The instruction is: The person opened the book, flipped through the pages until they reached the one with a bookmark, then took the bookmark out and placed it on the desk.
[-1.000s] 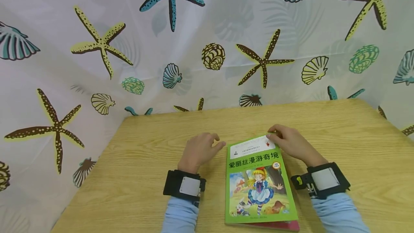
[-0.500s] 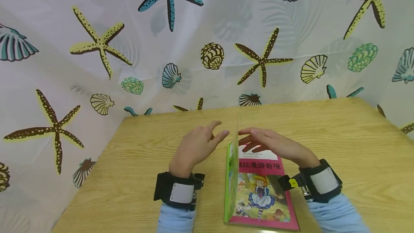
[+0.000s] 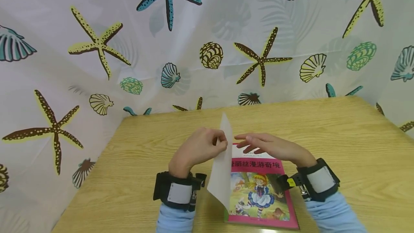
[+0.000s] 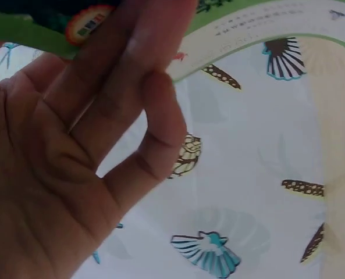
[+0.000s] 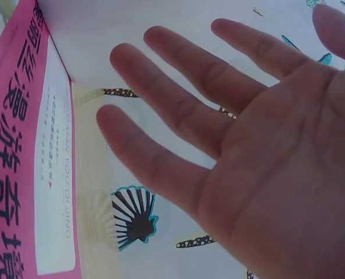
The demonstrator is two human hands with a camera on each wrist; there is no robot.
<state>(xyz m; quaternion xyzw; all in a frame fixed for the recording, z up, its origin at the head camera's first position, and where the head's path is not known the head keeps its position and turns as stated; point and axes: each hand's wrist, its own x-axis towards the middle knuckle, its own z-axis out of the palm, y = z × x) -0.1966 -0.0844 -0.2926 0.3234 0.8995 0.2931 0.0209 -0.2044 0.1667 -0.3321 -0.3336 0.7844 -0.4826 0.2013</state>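
Left of centre, over the wood-grained tabletop (image 3: 142,164), a black wrist strap (image 3: 179,192) encircled the person's left wrist. The left hand (image 3: 195,151) was at the free edge of the front cover (image 3: 220,179), near its upper corner, thumb and forefinger bent together in an apparent pinch; the exact contact was partly hidden. The hold was judged to serve to keep the flexible cover from falling back. The cover stood up from its left-hand hinge, bowed and leaning left, with its white inner face exposed and its green printed face toward the left palm.

Immediately right of the raised cover, the Alice in Wonderland storybook (image 3: 258,191), titled in Chinese, lay on the tabletop before the person, right of centre. Its long axis ran away from the person, with a slight slant. Its head pointed to the far side, so the title and illustration read upright for the wearer. The exposed face was pink-bordered.

Further right, the right hand (image 3: 275,147) hung over the storybook's upper end, fingers extended and grasping nothing, fingertips just beside the cover. That position appeared suited to steadying it. A second black strap (image 3: 318,179) circled that wrist.
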